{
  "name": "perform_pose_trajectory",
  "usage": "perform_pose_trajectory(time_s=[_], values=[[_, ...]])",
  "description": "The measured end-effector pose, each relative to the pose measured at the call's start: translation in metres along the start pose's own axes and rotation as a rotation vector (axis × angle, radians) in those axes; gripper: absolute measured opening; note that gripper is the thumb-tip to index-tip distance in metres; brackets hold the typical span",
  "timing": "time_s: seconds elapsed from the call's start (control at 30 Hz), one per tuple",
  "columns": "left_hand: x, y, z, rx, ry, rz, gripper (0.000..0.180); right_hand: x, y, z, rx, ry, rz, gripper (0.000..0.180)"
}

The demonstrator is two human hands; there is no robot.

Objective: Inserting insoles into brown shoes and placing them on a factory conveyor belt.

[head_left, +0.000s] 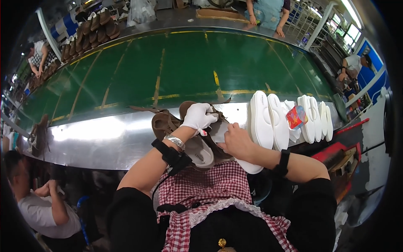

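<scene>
Two brown sandals lie on the metal table [98, 138] at the person's hands. The first sandal [218, 132] sits between the left hand [199, 117] and the right hand [238, 142]. Gloved left hand: fingers bent over the first sandal's upper, apparently grasping it. Bare right hand: fingers bent, tips at that sandal's right edge; whether it grips cannot be told. The second sandal [200, 153] lies beneath and left of the left wrist, its pale footbed exposed.

Governing relation, in my judgement: the first sandal's long axis points roughly away from the person, across the gap between the hands, with neither clearly nearer. A white sole [250, 166] projects below the right wrist; its support is hidden. Further white soles [262, 119] stand just beyond and right of the right hand.
</scene>
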State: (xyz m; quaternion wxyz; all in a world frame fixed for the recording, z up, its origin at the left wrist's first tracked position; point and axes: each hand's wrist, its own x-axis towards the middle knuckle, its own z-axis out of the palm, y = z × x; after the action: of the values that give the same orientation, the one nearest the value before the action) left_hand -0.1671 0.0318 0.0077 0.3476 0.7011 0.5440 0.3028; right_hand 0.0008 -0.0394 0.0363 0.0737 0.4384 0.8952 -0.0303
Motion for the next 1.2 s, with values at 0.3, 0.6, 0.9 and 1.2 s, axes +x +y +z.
perform_pose_trajectory(time_s=[0.3, 0.6, 0.9, 1.2], values=[[-0.006, -0.007, 0.002, -0.122, -0.016, -0.041, 0.026, -0.073, 0.004, -0.020, 0.178, 0.186, 0.205, 0.043], [-0.013, -0.001, -0.001, -0.103, 0.001, 0.034, 0.026, 0.001, 0.003, -0.009, 0.145, 0.210, 0.022, 0.022], [-0.014, -0.004, -0.002, -0.140, -0.004, 0.085, 0.019, 0.027, 0.011, 0.024, 0.066, 0.012, -0.093, 0.010], [-0.015, 0.000, -0.003, -0.072, 0.020, 0.155, 0.018, 0.019, 0.007, -0.001, 0.172, 0.214, -0.067, 0.012]])
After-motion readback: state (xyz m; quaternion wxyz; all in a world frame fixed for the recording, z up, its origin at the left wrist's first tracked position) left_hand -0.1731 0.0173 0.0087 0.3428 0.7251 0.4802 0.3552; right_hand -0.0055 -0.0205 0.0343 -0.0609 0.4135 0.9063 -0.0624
